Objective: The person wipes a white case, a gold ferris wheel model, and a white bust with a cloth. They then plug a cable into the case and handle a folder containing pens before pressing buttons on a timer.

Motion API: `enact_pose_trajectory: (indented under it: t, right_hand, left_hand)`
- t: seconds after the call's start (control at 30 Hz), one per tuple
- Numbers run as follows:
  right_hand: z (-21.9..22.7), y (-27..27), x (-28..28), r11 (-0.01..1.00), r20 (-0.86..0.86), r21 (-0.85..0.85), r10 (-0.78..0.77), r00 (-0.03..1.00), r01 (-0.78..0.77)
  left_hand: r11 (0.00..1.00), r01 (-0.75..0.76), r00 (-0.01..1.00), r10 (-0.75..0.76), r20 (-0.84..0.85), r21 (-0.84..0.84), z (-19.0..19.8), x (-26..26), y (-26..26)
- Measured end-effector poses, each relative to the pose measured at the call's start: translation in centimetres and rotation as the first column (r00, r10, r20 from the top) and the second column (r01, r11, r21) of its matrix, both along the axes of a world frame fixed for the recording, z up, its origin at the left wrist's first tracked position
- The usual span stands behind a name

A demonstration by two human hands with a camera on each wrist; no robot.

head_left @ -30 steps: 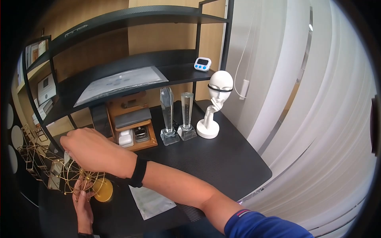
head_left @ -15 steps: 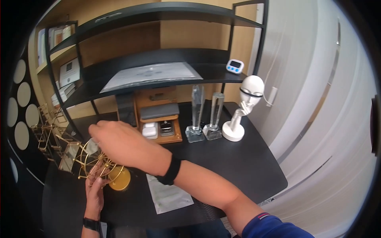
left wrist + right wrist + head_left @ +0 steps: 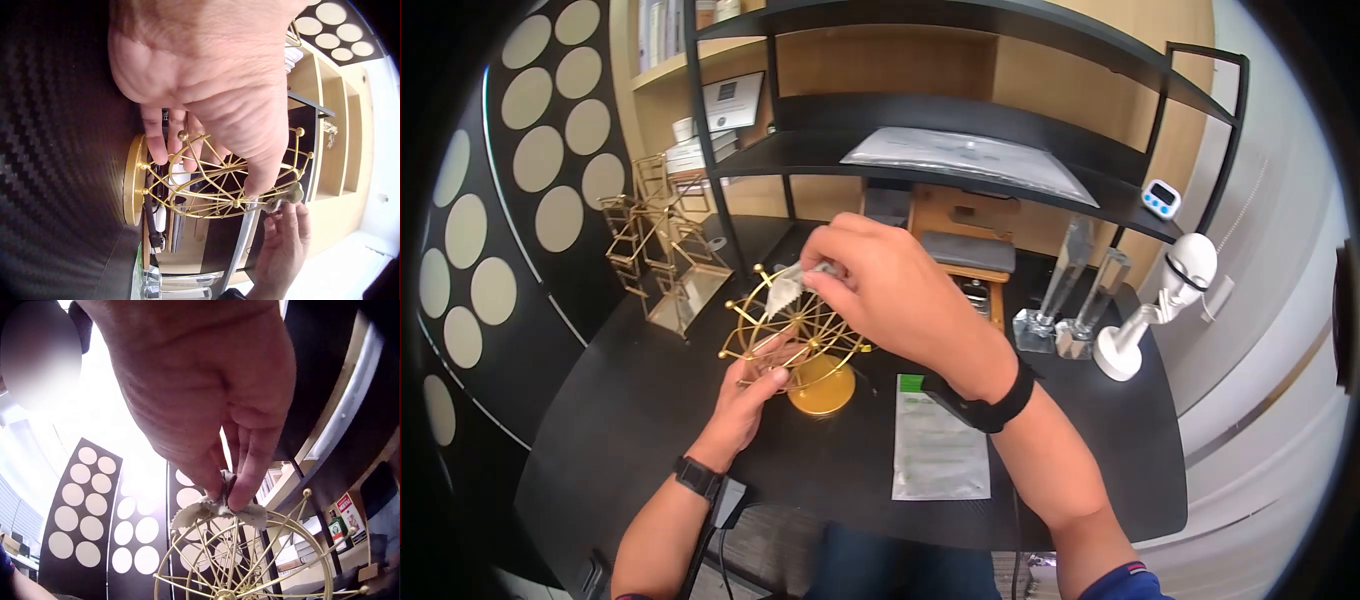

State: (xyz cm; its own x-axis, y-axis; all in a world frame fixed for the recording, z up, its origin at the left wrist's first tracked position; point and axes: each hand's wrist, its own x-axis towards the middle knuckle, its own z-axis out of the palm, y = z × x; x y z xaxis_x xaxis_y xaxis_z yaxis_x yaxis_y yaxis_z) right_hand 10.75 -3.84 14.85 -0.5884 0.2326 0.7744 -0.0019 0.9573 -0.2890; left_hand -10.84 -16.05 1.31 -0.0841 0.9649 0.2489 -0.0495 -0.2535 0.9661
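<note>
A gold wire Ferris wheel ornament stands on its round base on the black desk. My left hand holds it low at its near left side; in the left wrist view, thumb and fingers lie on opposite sides of the wires. Above it, my right hand pinches a small crumpled grey-white cloth with a zigzag edge. The right wrist view has the cloth bunched between thumb and fingers, draped over the wheel's rim.
A flat white packet with a green top lies right of the ornament. Further right stand two crystal trophies and a white head figure. Behind are a wooden organizer and black shelf; a gold wire rack stands at the left.
The head view has swung left, so the scene sits further right and both forearms show more. The right hand still pinches the cloth at the wheel's top; the left keeps its hold.
</note>
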Motion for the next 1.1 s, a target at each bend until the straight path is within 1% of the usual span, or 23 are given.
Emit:
enact_pose_trajectory:
  t: [0.03, 0.13, 0.17, 0.23, 0.27, 0.4, 0.47, 0.53, 0.6, 0.7, 0.77, 0.87, 0.93, 0.97, 1.03, 1.1]
  right_hand:
    - [-0.2, 0.0, 0.0, 1.000, -0.002, -0.003, 0.017, 1.000, -0.017]
    - [-0.3, -0.2, 0.2, 0.999, 0.048, 0.008, -0.044, 0.998, 0.043]
    - [0.0, -0.4, 0.2, 0.999, 0.049, 0.015, -0.034, 0.998, 0.033]
    - [0.2, -0.9, 0.1, 0.994, 0.075, 0.013, -0.112, 0.991, 0.111]
    - [0.2, -1.1, 0.0, 0.992, 0.054, 0.031, -0.120, 0.991, 0.119]
    - [-0.3, -1.8, -0.7, 0.997, 0.012, 0.053, -0.060, 0.998, 0.059]
    - [-0.6, -2.4, -1.1, 0.999, 0.079, 0.054, 0.003, 0.997, -0.007]
    - [-0.9, -2.4, -1.3, 0.998, 0.063, 0.060, 0.011, 0.998, -0.015]
    - [-0.7, -2.5, -1.3, 0.997, 0.047, 0.082, 0.004, 0.999, -0.008]
    - [-0.9, -3.0, -1.3, 0.998, 0.086, 0.065, 0.015, 0.996, -0.021]
    - [-1.1, -3.2, -1.5, 0.993, 0.103, 0.112, -0.032, 0.994, 0.020]
    - [-1.2, -3.7, -1.3, 0.969, 0.182, 0.231, -0.130, 0.975, 0.086]
    - [-2.2, -3.6, -1.5, 0.961, 0.201, 0.254, -0.166, 0.965, 0.113]
    - [-2.6, -3.5, -1.6, 0.953, 0.198, 0.277, -0.184, 0.963, 0.125]
    - [-3.2, -3.4, -1.7, 0.951, 0.218, 0.277, -0.200, 0.955, 0.136]
    - [-3.2, -3.3, -1.4, 0.951, 0.239, 0.273, -0.211, 0.948, 0.144]
  left_hand:
    - [1.000, 0.008, 1.000, -0.008, 0.004, -0.001, 0.1, 0.0, 0.0]
    - [1.000, 0.021, 1.000, -0.021, 0.000, -0.007, 0.3, 0.0, -0.1]
    - [0.999, 0.035, 0.999, -0.035, -0.011, -0.005, 0.4, 0.0, -0.1]
    - [0.999, 0.040, 0.999, -0.040, 0.022, 0.002, 0.2, -0.2, -0.1]
    - [0.999, 0.035, 0.999, -0.035, 0.019, -0.001, 0.2, -0.2, -0.1]
    - [1.000, 0.022, 0.999, -0.022, 0.034, -0.014, -0.3, -0.5, 0.1]
    - [1.000, 0.020, 0.999, -0.020, 0.034, -0.007, -0.5, -0.4, -0.1]
    - [1.000, -0.006, 0.999, 0.005, 0.046, 0.007, -0.3, -0.1, -0.1]
    - [1.000, 0.003, 0.999, -0.003, 0.040, 0.005, -0.5, -0.3, -0.1]
    - [1.000, 0.027, 0.999, -0.028, 0.036, 0.011, -0.7, -0.3, 0.1]
    - [1.000, -0.015, 0.999, 0.015, 0.033, 0.014, -0.5, -0.1, 0.0]
    - [1.000, 0.000, 0.998, -0.002, 0.067, 0.022, -1.3, -0.4, 0.2]
    - [1.000, -0.019, 0.995, 0.017, 0.094, 0.018, -1.8, -0.8, 0.4]
    - [1.000, -0.006, 0.996, 0.004, 0.094, 0.020, -1.7, -0.8, 0.3]
    - [1.000, 0.005, 1.000, -0.005, -0.016, 0.015, -1.2, -0.8, 0.2]
    - [1.000, 0.021, 1.000, -0.021, -0.019, 0.007, -1.2, -0.8, 0.4]
